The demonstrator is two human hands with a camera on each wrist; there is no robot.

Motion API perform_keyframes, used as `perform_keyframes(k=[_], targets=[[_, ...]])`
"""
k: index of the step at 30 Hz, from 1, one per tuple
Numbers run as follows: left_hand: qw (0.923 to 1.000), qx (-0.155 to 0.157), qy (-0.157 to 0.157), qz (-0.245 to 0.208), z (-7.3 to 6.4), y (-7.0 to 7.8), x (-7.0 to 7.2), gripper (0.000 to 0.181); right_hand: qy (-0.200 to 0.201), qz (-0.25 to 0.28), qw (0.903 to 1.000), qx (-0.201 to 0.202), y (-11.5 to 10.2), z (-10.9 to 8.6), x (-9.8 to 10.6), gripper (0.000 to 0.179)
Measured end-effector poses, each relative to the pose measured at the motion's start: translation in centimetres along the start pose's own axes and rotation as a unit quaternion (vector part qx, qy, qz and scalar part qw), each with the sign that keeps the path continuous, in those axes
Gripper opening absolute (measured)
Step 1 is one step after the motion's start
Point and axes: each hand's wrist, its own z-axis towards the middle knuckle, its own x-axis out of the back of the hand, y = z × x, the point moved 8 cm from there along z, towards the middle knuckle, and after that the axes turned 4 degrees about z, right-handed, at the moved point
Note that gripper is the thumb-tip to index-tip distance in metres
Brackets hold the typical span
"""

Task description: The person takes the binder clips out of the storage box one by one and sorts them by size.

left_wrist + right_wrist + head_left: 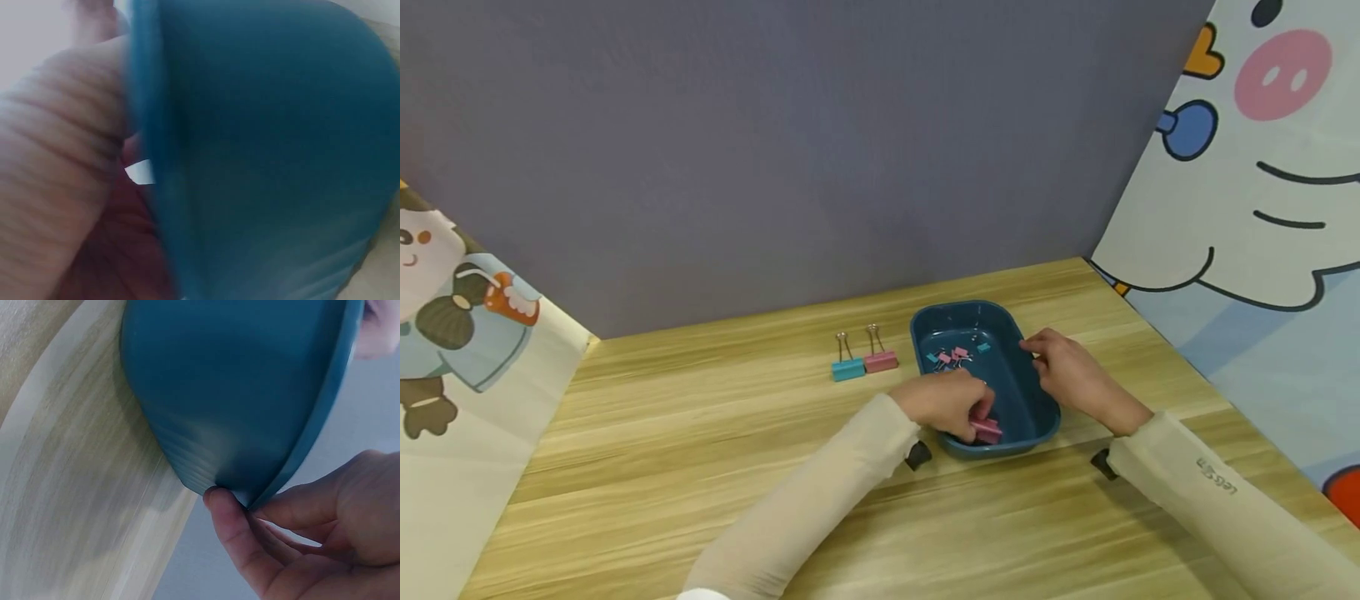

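Observation:
A blue plastic bin (1017, 390) stands on the table. My left hand (949, 402) reaches over its near left side and holds a pink binder clip (987, 431) low inside, by the near end. The left wrist view shows that hand (56, 169) against the bin's rim, blurred, with the clip hidden. On the far right side, my right hand (1070, 368) pinches the rim between thumb and fingers, clearly seen in the right wrist view. Several small pink and teal binder clips (960, 353) lie toward the bin's far end.
Left of the bin, a teal binder clip (848, 369) and a pink binder clip (881, 361) lie side by side, handles pointing away. A grey panel (820, 167) rises behind the wooden table (700, 433). Cartoon-printed panels flank both sides.

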Motion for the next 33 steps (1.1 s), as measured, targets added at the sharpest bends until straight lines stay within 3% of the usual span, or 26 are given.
perform_keyframes(k=[7,14,21,27,33], targets=[[0.998,-0.027,0.056,-0.013,-1.8,0.0,2.7,0.018,-0.002,0.001,0.9999,-0.011,-0.1,0.2,0.1,0.033],[0.9907,-0.036,0.126,-0.035,-4.6,-1.6,4.7,0.017,-0.003,0.004,0.9999,-0.015,-0.3,0.2,0.4,0.033],[0.9873,-0.006,0.15,-0.052,-7.7,-3.8,5.2,0.02,-0.002,0.004,1.0,-0.002,-0.4,0.0,0.5,0.033],[0.9808,0.007,0.182,-0.069,-10.2,-6.8,4.9,0.019,-0.003,0.006,0.9999,-0.008,-0.1,-0.2,0.4,0.033],[0.9712,0.079,0.2,-0.103,-14.4,-11.8,3.9,0.02,-0.01,0.007,0.9999,-0.008,-0.3,0.0,-0.2,0.033]])
